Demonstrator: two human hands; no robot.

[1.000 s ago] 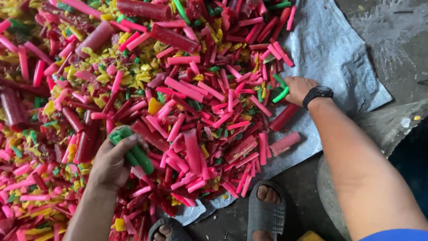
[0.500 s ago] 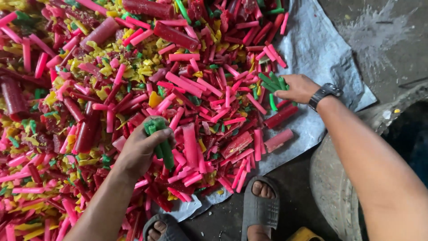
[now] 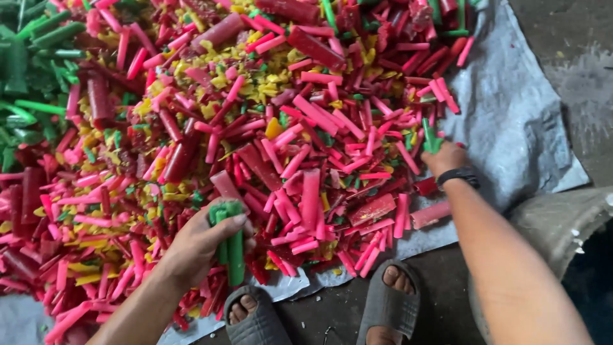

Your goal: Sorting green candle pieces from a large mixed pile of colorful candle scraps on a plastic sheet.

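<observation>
Down over the heap of pink, red and yellow plastic sticks [image 3: 306, 128] on grey sheeting [image 3: 523, 128], the left hand [image 3: 201, 246] clenches a bundle of stiff, probably light green plastic sticks [image 3: 231, 246] mid-length, while the right hand [image 3: 444, 156] pinches a few short green sticks [image 3: 429, 137].

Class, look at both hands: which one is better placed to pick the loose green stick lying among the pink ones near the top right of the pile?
Probably the right hand: it rests at the pile's right edge, nearer that green stick. The left hand is low in the pile, full of green sticks.
</observation>
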